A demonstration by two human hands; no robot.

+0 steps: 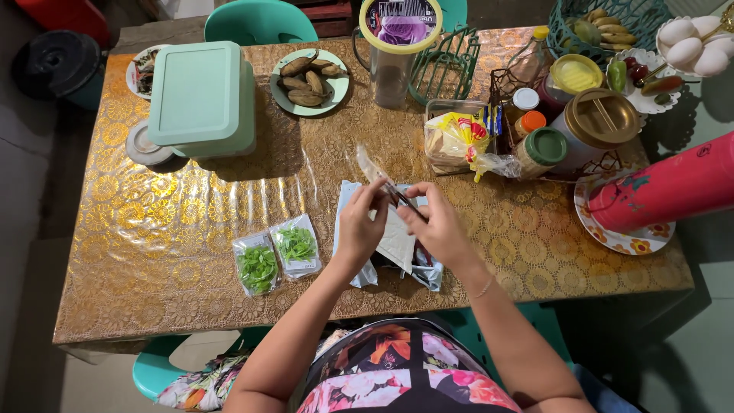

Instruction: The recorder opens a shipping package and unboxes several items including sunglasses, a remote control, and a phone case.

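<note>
Both hands pinch 1 small clear bag above the bench

My left hand (361, 223) and right hand (437, 226) each hold a narrow grip on the clear bag (372, 170); its long axis runs up-left from my fingertips, nearer the left, over the white packets (395, 243)

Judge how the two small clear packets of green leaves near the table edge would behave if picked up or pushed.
The packets of green leaves look thin and flat, so probably light and floppy, sagging from a pinch. Their glossy film on the shiny gold table cover suggests they would slide easily when pushed. Lying flat, they seem unlikely to roll or tip.
</note>
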